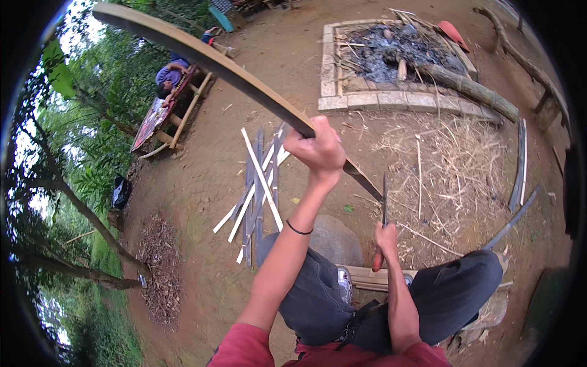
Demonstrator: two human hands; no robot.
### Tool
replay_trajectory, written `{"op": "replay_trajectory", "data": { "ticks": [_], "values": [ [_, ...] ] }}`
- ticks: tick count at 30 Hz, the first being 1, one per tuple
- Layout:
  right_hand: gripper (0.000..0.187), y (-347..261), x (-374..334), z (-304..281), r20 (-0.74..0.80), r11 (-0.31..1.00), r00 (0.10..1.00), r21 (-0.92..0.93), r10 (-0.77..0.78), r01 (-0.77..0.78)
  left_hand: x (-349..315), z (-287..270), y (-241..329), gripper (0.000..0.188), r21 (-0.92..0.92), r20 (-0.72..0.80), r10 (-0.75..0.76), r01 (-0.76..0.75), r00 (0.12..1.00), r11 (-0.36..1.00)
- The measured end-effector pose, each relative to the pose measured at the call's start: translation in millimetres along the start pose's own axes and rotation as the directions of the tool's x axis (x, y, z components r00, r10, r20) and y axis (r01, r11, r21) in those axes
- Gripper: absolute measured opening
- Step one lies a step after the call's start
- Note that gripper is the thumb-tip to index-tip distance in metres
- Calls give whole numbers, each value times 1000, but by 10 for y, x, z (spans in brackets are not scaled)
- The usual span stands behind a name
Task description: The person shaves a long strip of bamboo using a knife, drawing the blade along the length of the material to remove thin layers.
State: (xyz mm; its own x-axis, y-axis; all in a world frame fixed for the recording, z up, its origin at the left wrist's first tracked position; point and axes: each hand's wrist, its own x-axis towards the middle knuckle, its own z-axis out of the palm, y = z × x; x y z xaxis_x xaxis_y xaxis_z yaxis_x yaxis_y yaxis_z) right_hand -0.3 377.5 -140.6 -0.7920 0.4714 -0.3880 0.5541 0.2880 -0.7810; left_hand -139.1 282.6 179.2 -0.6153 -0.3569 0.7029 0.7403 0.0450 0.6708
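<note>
My left hand (319,148) is closed around a long split bamboo strip (226,68), held up at a slant. Its wide far end rises to the upper left, and its narrow end reaches down toward the blade of a knife (384,205). Whether strip and blade touch, I cannot tell. My right hand (385,237) grips the knife by its reddish-brown handle, blade pointing away from me. Left of my knees, a pile of bamboo strips (257,189), some dark and some pale, lies crossed on the ground.
A stone-edged fire pit (397,100) with ash and a charred log (471,90) lies ahead on the right. Bamboo shavings (452,159) cover the ground before it. A flat stone (333,241) sits by my left knee. Another person (171,76) is at a low table, far left.
</note>
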Motion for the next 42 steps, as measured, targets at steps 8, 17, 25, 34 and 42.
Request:
{"op": "replay_trajectory", "data": {
  "ticks": [8,17,25,34,42],
  "values": [
    [32,-955,-646,-399,14,953,972,203,-233,225,-31,-143,-59,37,33,-23,-19,19,1000,999],
    [41,357,8,183,194,936,920,18,341,-351,88,-310,-188,39,105,74,132,-140,988,985],
    [38,-143,-3,250,5,997,1000,80,0,0,227,-223,-300,40,187,111,129,-148,986,971],
    [44,1105,429,602,2,977,986,-134,168,-166,315,64,-399,36,238,219,176,-227,960,944],
    [45,1204,652,644,41,973,979,-130,198,-191,448,186,-659,30,274,305,216,-303,928,913]
  ]
}}
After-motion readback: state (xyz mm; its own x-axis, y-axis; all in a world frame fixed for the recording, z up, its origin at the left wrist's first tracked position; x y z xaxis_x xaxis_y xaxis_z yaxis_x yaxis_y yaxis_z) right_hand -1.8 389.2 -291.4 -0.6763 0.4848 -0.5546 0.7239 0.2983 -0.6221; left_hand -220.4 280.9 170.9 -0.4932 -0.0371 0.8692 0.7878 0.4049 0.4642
